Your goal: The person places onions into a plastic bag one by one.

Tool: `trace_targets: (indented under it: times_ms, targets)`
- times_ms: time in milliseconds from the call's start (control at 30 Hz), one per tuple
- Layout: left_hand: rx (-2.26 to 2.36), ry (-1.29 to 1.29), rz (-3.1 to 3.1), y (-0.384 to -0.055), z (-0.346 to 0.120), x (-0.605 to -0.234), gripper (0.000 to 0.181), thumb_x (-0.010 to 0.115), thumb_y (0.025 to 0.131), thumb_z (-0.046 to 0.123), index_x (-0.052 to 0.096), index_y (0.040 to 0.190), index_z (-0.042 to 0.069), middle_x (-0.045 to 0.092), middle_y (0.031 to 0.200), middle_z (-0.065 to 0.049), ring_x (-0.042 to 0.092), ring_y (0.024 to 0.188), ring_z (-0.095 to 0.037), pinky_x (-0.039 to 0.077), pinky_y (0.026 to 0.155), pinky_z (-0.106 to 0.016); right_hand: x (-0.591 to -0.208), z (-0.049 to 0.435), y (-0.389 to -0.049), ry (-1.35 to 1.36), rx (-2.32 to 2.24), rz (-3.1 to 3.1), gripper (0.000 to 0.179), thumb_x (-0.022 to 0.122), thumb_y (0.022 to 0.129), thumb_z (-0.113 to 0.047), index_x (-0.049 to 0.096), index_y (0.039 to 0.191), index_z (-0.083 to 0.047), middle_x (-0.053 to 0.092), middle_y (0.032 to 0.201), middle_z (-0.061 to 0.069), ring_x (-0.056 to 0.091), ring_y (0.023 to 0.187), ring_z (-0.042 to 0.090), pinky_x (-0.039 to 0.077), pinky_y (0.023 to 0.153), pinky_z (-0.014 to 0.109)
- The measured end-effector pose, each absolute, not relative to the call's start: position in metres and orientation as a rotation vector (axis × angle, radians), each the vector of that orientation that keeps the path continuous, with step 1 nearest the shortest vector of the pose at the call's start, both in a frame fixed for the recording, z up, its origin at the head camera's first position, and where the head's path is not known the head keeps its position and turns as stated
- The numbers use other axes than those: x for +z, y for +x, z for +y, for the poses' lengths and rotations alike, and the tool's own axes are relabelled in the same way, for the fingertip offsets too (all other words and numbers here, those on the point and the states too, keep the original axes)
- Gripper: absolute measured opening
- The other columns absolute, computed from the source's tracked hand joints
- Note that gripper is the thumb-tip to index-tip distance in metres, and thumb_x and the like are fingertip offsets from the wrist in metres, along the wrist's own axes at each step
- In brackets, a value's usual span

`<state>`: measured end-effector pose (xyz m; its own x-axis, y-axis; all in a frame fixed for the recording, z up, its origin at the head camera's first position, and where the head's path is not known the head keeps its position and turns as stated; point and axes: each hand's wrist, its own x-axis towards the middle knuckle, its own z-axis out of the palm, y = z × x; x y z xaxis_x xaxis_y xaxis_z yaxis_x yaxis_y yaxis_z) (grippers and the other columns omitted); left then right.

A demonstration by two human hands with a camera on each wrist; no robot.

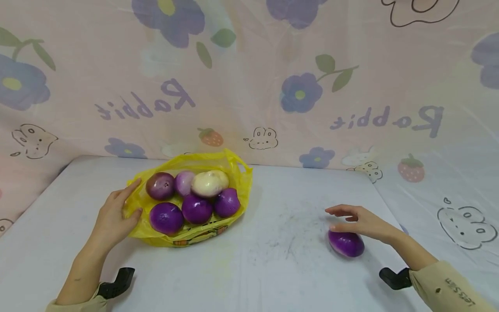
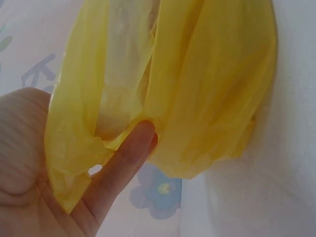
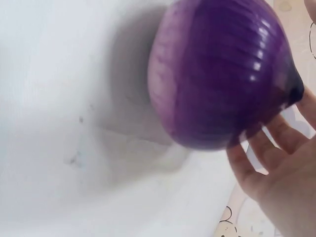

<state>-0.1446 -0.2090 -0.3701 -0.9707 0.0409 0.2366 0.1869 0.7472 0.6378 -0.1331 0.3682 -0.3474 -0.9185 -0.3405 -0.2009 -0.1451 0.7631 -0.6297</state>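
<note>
A yellow plastic bag [image 1: 238, 208] lies wide-mouthed on the left of the white table, with several shiny purple onions [image 1: 166, 218] and a cream-coloured bulb-like piece [image 1: 208, 184] in it. At the bag's left rim, my left hand [image 1: 117, 214] touches the plastic. In the left wrist view, straight fingers [image 2: 118, 168] lie against the yellow film, with a strip of it across the palm. A single purple onion [image 1: 346, 245] lies on the table at the right. My right hand [image 1: 358, 221] is just above and behind it, fingers loosely bent. In the right wrist view, fingers [image 3: 269, 150] show beside the onion.
The white table [image 1: 280, 273] has dark smudges between the bag and the lone onion. Behind it hangs a pink cloth [image 1: 241, 86] printed with flowers and rabbits. Black wrist mounts [image 1: 394, 277] stick out from both sleeves.
</note>
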Motion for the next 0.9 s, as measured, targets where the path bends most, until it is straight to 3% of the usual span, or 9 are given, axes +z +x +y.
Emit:
trace_targets:
  times_ms: [233, 467, 600, 900]
  targets:
    - [-1.030, -0.182, -2.730, -0.144, -0.209, -0.371, 0.072, 0.062, 0.082, -0.002, 0.033, 0.147, 0.002, 0.038, 0.127, -0.039, 0.041, 0.110, -0.057, 0.035, 0.088, -0.075, -0.344, 0.375, -0.135, -0.354, -0.838, 2.517, 0.056, 0.068, 0.086, -0.033, 0.052, 0.135, -0.011, 0.055, 0.134, 0.016, 0.047, 0.125, 0.040, 0.044, 0.094, 0.054]
    - [-1.028, -0.194, -2.706, -0.145, -0.210, -0.372, 0.072, 0.062, 0.080, -0.003, 0.035, 0.146, 0.002, 0.040, 0.125, -0.038, 0.042, 0.109, -0.057, 0.034, 0.088, -0.075, -0.345, 0.382, -0.134, -0.356, -0.835, 2.409, 0.060, 0.069, 0.085, -0.031, 0.049, 0.139, -0.014, 0.046, 0.143, 0.018, 0.035, 0.131, 0.049, 0.033, 0.095, 0.070]
    - [-1.016, -0.198, -2.702, -0.144, -0.210, -0.371, 0.072, 0.062, 0.080, -0.003, 0.036, 0.146, 0.002, 0.040, 0.125, -0.038, 0.042, 0.109, -0.057, 0.034, 0.088, -0.075, -0.344, 0.382, -0.134, -0.373, -0.838, 2.382, 0.062, 0.070, 0.083, -0.030, 0.049, 0.139, -0.014, 0.046, 0.142, 0.019, 0.037, 0.129, 0.049, 0.033, 0.093, 0.072]
    - [-1.014, -0.205, -2.684, -0.144, -0.210, -0.371, 0.070, 0.062, 0.079, -0.003, 0.037, 0.145, 0.002, 0.041, 0.124, -0.039, 0.043, 0.107, -0.057, 0.035, 0.087, -0.075, -0.343, 0.379, -0.135, -0.400, -0.795, 2.375, 0.054, 0.071, 0.082, -0.028, 0.056, 0.132, -0.014, 0.054, 0.132, 0.014, 0.048, 0.116, 0.032, 0.044, 0.086, 0.053]
